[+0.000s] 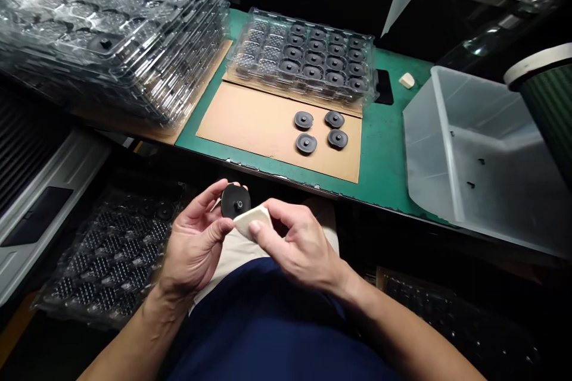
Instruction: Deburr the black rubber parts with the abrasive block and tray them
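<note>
My left hand (201,232) grips a round black disc (233,199) by its rim, its short central stem facing up toward me. Between the thumb and fingers of my right hand (297,235) is a flat cream-coloured pad (250,221), held against or very close to the disc's lower right edge. Both hands are over my lap, in front of the bench edge. Several similar discs (306,143) lie on a sheet of cardboard (254,122) on the green bench. Behind them, a clear plastic tray (263,65) holds more discs in its right-hand columns.
A tall stack of clear trays (179,65) stands at the left. On the right are a translucent bin (426,149) with a few small black bits, a small cream block (406,80) and a dark flat object (385,88). Another clear tray (111,256) sits low at left.
</note>
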A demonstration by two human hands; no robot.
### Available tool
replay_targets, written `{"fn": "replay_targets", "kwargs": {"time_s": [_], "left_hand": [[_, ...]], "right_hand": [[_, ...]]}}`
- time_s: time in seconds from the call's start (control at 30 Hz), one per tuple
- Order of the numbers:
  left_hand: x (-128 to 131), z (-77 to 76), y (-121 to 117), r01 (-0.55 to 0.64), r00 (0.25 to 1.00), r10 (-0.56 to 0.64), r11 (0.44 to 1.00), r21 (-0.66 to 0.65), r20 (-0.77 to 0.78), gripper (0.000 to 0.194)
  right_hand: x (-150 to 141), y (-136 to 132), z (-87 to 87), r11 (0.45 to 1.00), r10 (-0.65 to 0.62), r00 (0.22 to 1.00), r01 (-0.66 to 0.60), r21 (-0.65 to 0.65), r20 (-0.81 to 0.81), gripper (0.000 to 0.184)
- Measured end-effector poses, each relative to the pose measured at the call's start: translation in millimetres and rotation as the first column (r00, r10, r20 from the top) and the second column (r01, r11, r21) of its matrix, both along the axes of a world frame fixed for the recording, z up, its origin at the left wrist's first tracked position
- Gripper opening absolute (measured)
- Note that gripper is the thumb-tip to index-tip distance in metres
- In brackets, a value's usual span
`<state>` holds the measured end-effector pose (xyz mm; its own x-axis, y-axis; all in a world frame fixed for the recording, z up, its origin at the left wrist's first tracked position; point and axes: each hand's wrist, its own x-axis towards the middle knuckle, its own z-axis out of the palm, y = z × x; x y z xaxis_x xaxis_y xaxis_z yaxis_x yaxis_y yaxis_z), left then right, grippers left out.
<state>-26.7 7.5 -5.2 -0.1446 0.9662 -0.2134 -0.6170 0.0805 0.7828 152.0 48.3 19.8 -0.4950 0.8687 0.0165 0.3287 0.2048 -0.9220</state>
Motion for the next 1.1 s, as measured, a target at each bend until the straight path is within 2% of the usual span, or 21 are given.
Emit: {"fn": "replay_targets", "kwargs": {"time_s": [0.07,0.17,0.2,0.27,0.33,0.47,0.6,0.73,0.87,0.97,1.1], "left_hand": [[0.5,2.3,-0.5,-0.027,0.999,0.027,0.999,0.020,-0.025,0.048],[-0.8,2.8,-2.4,-0.010,1.000,0.010,1.000,0.001,-0.024,0.046],[-1.7,2.2,-3.3,0.000,1.000,0.000,1.000,-0.010,-0.017,0.045],[-3.8,0.6,-5.3,0.024,1.000,-0.023,0.999,-0.033,0.011,0.044],[-6.1,-0.5,-7.1,0.058,0.997,-0.055,0.997,-0.053,0.049,0.044],[-10.0,-1.1,-8.5,0.100,0.992,-0.091,0.988,-0.114,0.084,0.042],[-13.4,-1.3,-8.0,0.140,0.984,-0.119,0.977,-0.161,0.131,0.043],[-14.7,-2.5,-7.3,0.154,0.983,-0.131,0.971,-0.181,0.132,0.041],[-12.1,-4.2,-6.7,0.135,0.984,-0.112,0.976,-0.169,0.137,0.040],[-9.5,-5.7,-7.3,0.138,0.985,-0.115,0.973,-0.185,0.131,0.041],[-7.8,-7.9,-9.7,0.185,0.977,-0.158,0.964,-0.193,0.146,0.038]], "right_hand": [[-1.2,-0.1,0.8,0.995,-0.013,1.000,0.012,0.103,0.010,0.033],[0.2,3.8,-0.4,0.944,-0.121,0.990,0.094,0.316,0.067,0.031],[1.4,5.2,-0.6,0.944,-0.091,0.994,0.066,0.323,0.062,0.030],[4.1,7.2,-0.2,0.956,0.055,0.998,-0.058,0.287,0.018,0.027],[6.9,8.0,0.6,0.945,0.144,0.990,-0.140,0.296,0.008,0.023],[10.6,8.1,0.4,0.932,0.001,0.993,-0.044,0.361,0.118,0.021],[13.6,7.7,1.2,0.944,0.185,0.980,-0.199,0.264,0.079,0.022],[17.6,9.3,0.1,0.941,0.064,0.988,-0.106,0.320,0.140,0.025],[19.2,8.5,-2.9,0.932,0.109,0.977,-0.165,0.323,0.186,0.026],[18.4,7.3,-5.6,0.911,0.011,0.966,-0.116,0.395,0.259,0.025],[18.1,6.9,-7.1,0.869,-0.031,0.933,-0.153,0.471,0.359,0.025]]}}
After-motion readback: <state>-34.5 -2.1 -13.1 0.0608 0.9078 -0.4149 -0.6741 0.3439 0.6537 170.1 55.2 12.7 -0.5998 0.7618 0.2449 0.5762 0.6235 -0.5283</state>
